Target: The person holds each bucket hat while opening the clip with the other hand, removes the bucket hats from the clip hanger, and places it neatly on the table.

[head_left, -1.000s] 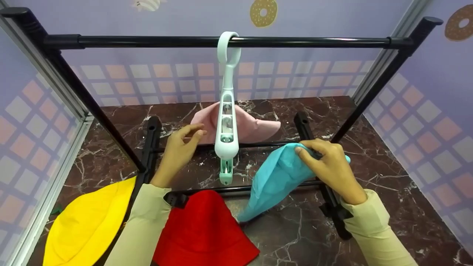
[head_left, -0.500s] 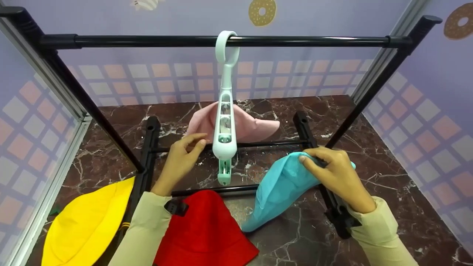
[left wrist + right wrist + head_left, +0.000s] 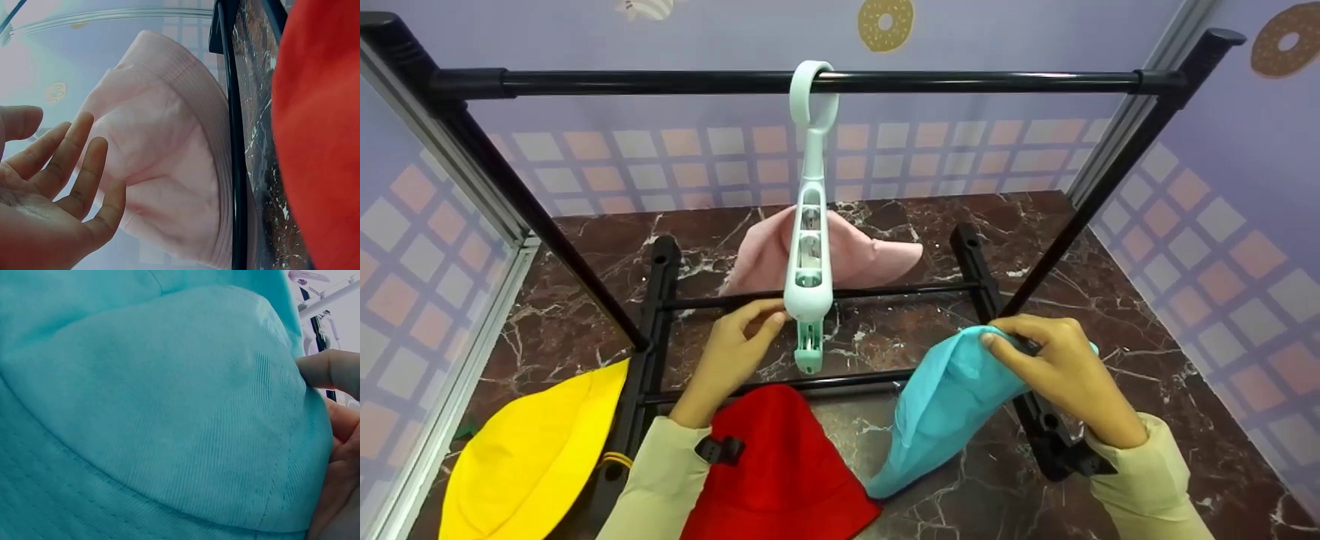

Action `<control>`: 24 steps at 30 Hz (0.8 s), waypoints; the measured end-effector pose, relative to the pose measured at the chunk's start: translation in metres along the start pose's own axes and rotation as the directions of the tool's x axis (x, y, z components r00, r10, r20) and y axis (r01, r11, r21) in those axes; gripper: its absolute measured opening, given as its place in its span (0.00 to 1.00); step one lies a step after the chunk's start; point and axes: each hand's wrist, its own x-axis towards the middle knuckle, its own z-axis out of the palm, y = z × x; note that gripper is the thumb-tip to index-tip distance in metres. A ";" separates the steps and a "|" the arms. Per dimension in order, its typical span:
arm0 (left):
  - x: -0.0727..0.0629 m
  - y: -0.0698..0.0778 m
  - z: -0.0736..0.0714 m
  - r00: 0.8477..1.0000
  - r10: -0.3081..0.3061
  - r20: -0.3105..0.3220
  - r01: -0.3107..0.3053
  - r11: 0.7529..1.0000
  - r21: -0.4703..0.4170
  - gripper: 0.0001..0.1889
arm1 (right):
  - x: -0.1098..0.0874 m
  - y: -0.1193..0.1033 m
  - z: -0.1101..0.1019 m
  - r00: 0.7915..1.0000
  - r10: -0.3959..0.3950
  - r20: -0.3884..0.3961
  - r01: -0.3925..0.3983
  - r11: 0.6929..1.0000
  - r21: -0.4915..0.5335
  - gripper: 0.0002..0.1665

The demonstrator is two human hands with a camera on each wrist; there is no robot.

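Observation:
A turquoise bucket hat hangs folded from my right hand, which pinches its top between thumb and fingers. The same hat fills most of the right wrist view. My left hand is beside the lower end of a folded white-and-mint hanger, its fingertips close to the body; I cannot tell whether they touch it. In the left wrist view the left hand's fingers are loosely spread and hold nothing. The hanger's ring loops over the black top bar.
Behind the hanger lies a pink bucket hat. A red bucket hat is at the front middle, and a yellow one at the left. The rack's black posts and lower rails surround the hands on the dark marbled surface.
My left hand has come down and slightly right, nearer the hanger's lower end. The right hand has moved down and right with the turquoise hat. The view has shifted slightly.

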 end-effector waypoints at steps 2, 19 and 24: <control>-0.003 0.001 0.001 1.000 -0.010 0.011 0.010 1.000 -0.011 0.14 | -0.002 0.000 -0.001 1.000 0.011 0.013 -0.010 1.000 -0.014 0.08; -0.014 -0.001 0.009 1.000 -0.026 0.010 0.027 1.000 -0.016 0.12 | -0.010 0.010 -0.011 0.980 0.105 0.166 -0.094 0.993 -0.076 0.07; -0.014 -0.003 0.010 1.000 -0.005 0.014 0.006 0.999 -0.034 0.12 | -0.010 0.016 -0.006 0.971 0.139 0.196 -0.125 0.989 -0.083 0.08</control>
